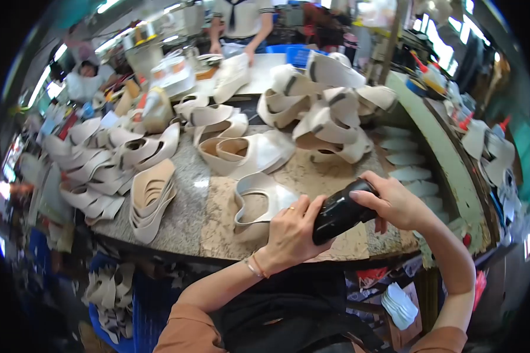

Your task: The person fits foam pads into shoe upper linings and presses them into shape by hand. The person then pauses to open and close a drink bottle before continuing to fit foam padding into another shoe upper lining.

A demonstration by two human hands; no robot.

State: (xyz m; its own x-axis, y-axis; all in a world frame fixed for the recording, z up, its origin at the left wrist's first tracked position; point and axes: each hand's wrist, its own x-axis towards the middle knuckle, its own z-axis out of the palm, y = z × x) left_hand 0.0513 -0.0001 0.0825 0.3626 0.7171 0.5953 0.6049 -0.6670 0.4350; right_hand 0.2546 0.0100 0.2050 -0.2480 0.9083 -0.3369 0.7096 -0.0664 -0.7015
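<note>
Between my two hands is a glossy black rounded object (343,213), thick and roughly cylindrical, tilted up to the right above the front of the table. My left hand (294,232) is closed against its lower left end, some fingers hidden. At the upper right end, my right hand (394,201) grips it, thumb on top and fingers curled round the side. Just left of my left hand lies a white shoe upper (265,189) with its opening facing up. Behind it rests a pair of nested white uppers (259,154).
More uppers are heaped at the back (330,117) and left (94,159), beside a nested tan-lined stack (150,200). White pieces (403,159) line a rack at right, along a green ledge (436,135). Across the table stands a person (241,23). A blue bin (109,306) sits below.
</note>
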